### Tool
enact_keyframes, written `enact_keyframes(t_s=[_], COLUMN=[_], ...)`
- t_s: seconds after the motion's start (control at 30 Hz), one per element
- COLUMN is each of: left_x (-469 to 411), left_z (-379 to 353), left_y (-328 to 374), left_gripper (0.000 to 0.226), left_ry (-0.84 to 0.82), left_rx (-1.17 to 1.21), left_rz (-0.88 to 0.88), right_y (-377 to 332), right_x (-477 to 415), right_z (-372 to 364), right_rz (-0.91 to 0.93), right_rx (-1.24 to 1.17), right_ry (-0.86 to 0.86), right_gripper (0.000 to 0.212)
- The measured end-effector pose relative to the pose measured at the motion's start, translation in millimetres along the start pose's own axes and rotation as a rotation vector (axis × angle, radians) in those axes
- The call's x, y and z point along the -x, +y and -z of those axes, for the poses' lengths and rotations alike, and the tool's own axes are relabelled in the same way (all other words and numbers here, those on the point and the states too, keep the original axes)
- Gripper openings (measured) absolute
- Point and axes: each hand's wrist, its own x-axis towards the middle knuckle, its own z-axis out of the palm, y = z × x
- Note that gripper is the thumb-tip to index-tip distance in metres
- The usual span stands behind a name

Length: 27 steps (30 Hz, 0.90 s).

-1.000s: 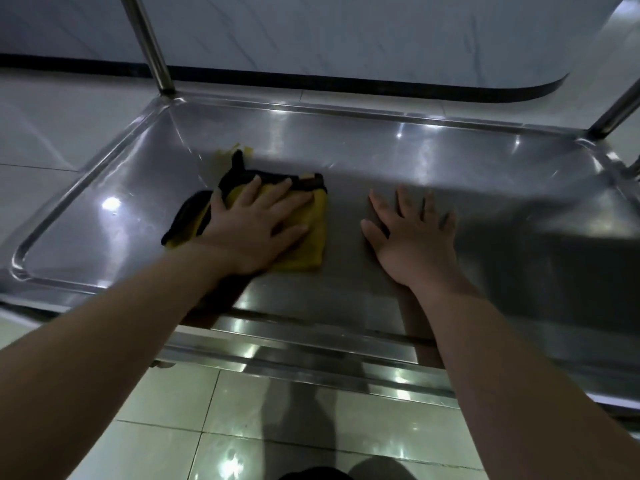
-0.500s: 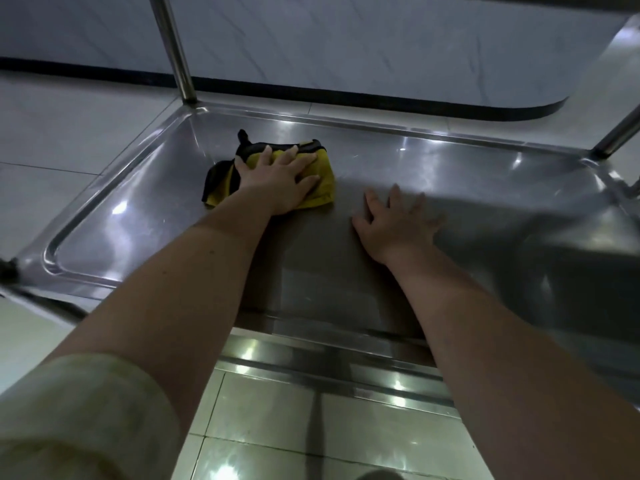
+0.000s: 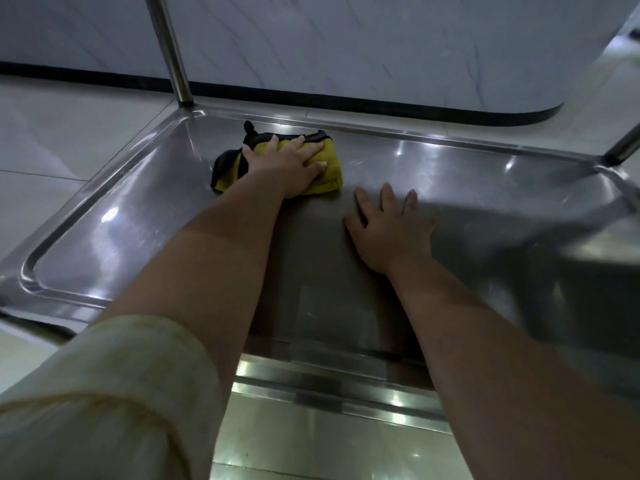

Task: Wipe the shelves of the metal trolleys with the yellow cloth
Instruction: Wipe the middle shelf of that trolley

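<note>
Sleeve [image 3: 104,393] first, rolled up on the left arm nearest the camera, which is smart since it keeps fabric off the steel. Past the shelf's front lip, the right hand [image 3: 388,230] lies flat, fingers spread, on the trolley shelf [image 3: 114,223] with nothing in it; I'd guess it's just bracing. Further in, the left hand [image 3: 287,168] is pressed palm-down on the yellow cloth [image 3: 329,174], fingers splayed over it, not really pinching, more pinning it to the metal. So the grip is basically an open palm on top. The cloth is bunched, with its black edge [image 3: 225,164] sticking out, and sits close to the shelf's far rim, toward the back-left post [image 3: 169,53].

Tips for this stroke: keep even pressure through the whole palm, run right up into that rim groove where gunk likely hides, then overlap passes sideways. Flattening the cloth would probably cover more per swipe. The shelf's right half looks like it needs a pass too.
</note>
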Motion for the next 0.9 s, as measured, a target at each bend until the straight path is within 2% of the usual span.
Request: enact_keyframes(t_s=[0.2, 0.4, 0.57, 0.73, 0.9], left_x=[86.9, 224.9, 225.5, 235.5, 202.3], left_z=[-9.1, -25.1, -25.0, -32.0, -30.1], left_y=[-5.1, -33.5, -27.4, -29.4, -39.1], left_gripper=[0.058, 0.063, 0.062, 0.06, 0.062], left_ry=[-0.05, -0.043, -0.021, 0.034, 0.01], left_rx=[-0.045, -0.023, -0.029, 0.012, 0.041], left_rz=[-0.158, -0.163, -0.12, -0.124, -0.05], right_y=[-1.2, -5.7, -15.7, -40.4, -47.5], right_x=[3.2, 6.4, 18.5, 38.7, 50.0], right_z=[1.9, 2.8, 7.9, -1.2, -9.9], right_rz=[0.011, 0.01, 0.145, 0.053, 0.049], right_rx=[-0.02, -0.098, -0.118, -0.091, -0.032], right_ry=[0.01, 0.011, 0.051, -0.073, -0.037], right_gripper=[0.06, 0.057, 0.052, 0.061, 0.059])
